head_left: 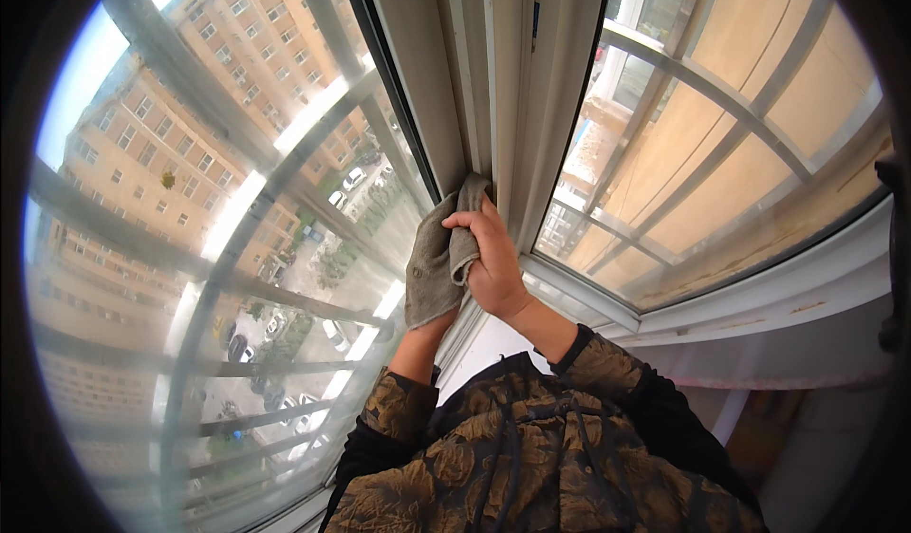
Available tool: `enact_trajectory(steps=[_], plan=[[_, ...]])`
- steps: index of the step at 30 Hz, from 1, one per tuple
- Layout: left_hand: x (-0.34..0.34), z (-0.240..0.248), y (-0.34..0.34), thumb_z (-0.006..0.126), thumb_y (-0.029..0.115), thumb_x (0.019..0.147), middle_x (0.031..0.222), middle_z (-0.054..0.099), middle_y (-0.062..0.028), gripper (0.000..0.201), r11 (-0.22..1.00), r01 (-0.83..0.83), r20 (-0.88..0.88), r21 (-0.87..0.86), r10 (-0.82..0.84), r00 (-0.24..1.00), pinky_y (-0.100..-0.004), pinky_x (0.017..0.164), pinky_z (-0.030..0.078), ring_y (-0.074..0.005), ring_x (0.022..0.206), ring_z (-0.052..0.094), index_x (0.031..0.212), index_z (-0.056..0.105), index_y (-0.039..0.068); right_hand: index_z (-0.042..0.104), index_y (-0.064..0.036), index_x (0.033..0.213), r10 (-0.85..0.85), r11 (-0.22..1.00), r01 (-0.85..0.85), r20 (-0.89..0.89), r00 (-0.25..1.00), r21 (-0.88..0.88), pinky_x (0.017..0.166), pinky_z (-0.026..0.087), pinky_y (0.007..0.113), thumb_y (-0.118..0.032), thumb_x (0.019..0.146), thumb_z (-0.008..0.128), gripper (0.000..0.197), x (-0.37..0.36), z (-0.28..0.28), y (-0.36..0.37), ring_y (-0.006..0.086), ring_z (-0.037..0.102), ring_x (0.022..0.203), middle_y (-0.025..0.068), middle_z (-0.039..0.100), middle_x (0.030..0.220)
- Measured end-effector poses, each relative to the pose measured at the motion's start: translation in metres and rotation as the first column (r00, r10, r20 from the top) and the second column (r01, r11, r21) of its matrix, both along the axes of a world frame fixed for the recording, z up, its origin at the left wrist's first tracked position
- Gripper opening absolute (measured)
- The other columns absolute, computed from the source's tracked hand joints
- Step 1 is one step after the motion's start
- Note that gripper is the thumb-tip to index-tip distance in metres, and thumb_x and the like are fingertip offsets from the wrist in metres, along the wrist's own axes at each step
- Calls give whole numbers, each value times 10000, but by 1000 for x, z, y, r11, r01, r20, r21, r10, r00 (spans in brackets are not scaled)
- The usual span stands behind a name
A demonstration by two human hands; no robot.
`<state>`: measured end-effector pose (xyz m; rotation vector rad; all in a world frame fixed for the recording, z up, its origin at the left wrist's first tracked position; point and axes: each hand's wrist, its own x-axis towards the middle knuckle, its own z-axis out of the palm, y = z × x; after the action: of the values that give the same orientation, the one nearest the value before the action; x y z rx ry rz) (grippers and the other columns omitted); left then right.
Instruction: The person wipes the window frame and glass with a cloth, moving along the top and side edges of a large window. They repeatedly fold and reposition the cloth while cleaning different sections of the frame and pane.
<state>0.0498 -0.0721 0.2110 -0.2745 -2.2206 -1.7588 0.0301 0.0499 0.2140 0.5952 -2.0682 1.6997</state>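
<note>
A worn grey cloth (432, 272) is bunched up at the corner where two window frames meet. It covers my left hand (432, 336) almost fully, so only the wrist shows and the fingers are hidden. Just to the right, my right hand (495, 262) is closed round a folded part of the same cloth, index finger and thumb on top. The cloth's upper end lies against the foot of the pale window frame post (479, 106).
A large glass pane (313, 248) stands close on the left, with curved metal bars (223, 210) outside it. On the right is another framed pane (721, 153) above a curved white sill (759, 315). Buildings and parked cars show far below.
</note>
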Motion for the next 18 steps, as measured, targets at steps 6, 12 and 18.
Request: enact_trajectory(steps=[6,12,18], plan=[[-4,4,-4,684,140,964,1512,557,-162,595,998,58,11,36,-58,998,-372,1159,414,-282,1404,536,1519,501,28,626,-36,1126,-180,983,174,-114,977,-59,1033,459,406,64,913,521,257,7,9,-10,445,585,1150,260,553,1308],[-19,3,1,685,218,973,1527,551,-172,643,991,105,75,80,-111,991,-398,1163,416,-305,1427,522,1547,455,42,628,-54,1080,-224,973,228,-86,971,42,911,502,444,56,839,531,282,1,27,-8,473,601,1052,240,607,1175],[-35,36,10,663,157,991,1531,551,-165,609,995,102,-87,-11,-102,991,-390,1182,396,-283,1419,518,1546,458,12,640,-52,1063,-211,977,203,-146,967,-65,848,525,444,36,850,566,242,0,55,1,452,637,962,218,628,1091]])
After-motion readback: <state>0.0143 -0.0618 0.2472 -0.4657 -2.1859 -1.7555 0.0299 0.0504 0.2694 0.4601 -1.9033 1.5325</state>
